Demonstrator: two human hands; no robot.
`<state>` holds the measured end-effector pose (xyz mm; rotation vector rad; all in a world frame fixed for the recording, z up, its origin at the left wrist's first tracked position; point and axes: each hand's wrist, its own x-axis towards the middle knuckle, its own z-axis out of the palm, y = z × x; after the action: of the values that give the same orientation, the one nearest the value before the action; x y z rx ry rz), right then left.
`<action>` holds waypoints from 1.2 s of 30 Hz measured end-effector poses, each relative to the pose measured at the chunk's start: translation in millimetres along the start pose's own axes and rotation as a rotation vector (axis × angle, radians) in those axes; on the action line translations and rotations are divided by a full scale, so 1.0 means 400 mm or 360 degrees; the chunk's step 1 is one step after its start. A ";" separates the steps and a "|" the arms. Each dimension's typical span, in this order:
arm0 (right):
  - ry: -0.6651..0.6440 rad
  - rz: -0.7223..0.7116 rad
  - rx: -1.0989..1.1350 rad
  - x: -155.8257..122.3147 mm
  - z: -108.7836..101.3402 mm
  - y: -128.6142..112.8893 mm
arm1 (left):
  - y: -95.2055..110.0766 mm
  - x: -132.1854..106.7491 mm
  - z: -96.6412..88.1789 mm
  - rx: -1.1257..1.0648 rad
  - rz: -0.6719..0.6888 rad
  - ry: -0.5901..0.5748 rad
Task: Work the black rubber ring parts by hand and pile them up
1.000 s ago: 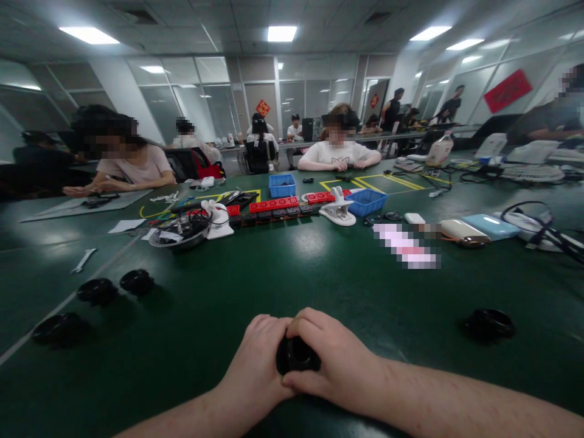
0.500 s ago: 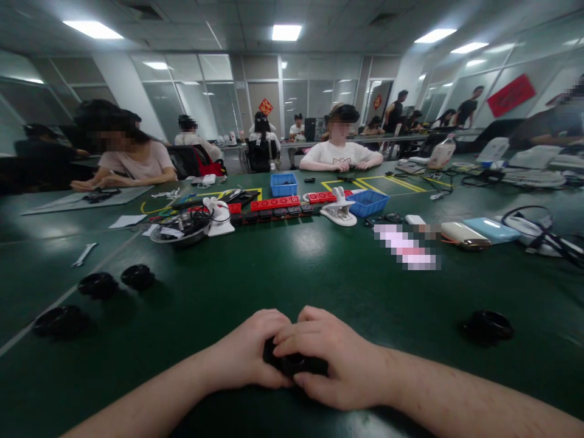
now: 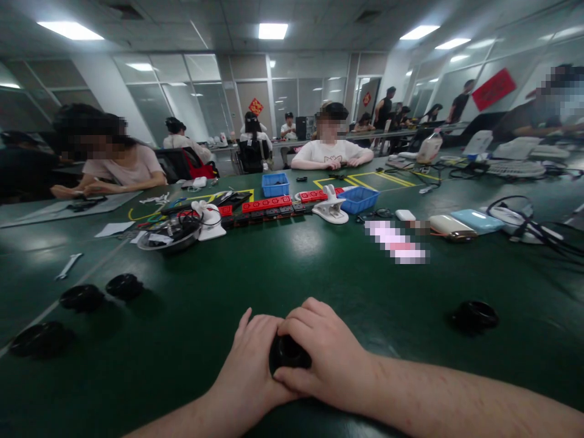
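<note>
Both hands are at a black round hollow part (image 3: 290,354), low in the middle of the view and close to the green table. My right hand (image 3: 326,353) curls over its top and right side, with the thumb across the near edge. On the left side, my left hand (image 3: 255,359) is closed around the same part, one finger sticking up. The part's dark opening faces up between the hands; its underside is hidden. Similar black parts lie about: one (image 3: 475,316) at the right and others at the left, among them a black part (image 3: 82,297) and a black part (image 3: 124,286).
A wrench (image 3: 69,266) lies at the left. Farther back are a metal bowl (image 3: 168,242) of cables, a red and black power strip (image 3: 267,205), a white clip base (image 3: 331,210) and a blue bin (image 3: 359,199). A co-worker (image 3: 332,149) sits opposite.
My left hand has shifted its hold, and a finger now points up. The part's opening shows more clearly between my hands. The view has swung slightly to the right.
</note>
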<state>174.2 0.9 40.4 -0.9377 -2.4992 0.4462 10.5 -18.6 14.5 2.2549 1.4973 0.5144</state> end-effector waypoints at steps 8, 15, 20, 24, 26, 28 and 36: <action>-0.0025 -0.0232 0.0199 0.004 -0.007 0.013 | -0.015 0.024 -0.027 -0.0100 0.0133 -0.0134; -0.0234 -0.0497 0.0468 0.004 -0.020 0.012 | -0.032 0.036 -0.058 -0.0352 0.0453 -0.0462; -0.0321 -0.0496 0.0474 0.004 -0.024 0.002 | -0.019 0.028 -0.059 -0.0233 0.0373 -0.0482; -0.0290 -0.0460 0.0367 0.000 -0.023 -0.002 | -0.017 0.020 -0.058 -0.0268 0.0427 -0.0479; -0.0230 -0.0473 0.0278 -0.004 -0.018 -0.002 | -0.017 0.013 -0.051 -0.0217 0.0421 -0.0341; -0.0153 -0.0455 0.0173 -0.007 -0.011 -0.002 | -0.011 0.004 -0.039 -0.0105 0.0338 -0.0128; -0.0056 -0.0251 0.0012 -0.005 0.000 0.003 | -0.001 0.001 -0.018 0.0063 0.0187 -0.0024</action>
<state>176.2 0.5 39.2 -0.7285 -2.5771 0.4240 6.8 -17.3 20.4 2.3824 1.3854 0.5051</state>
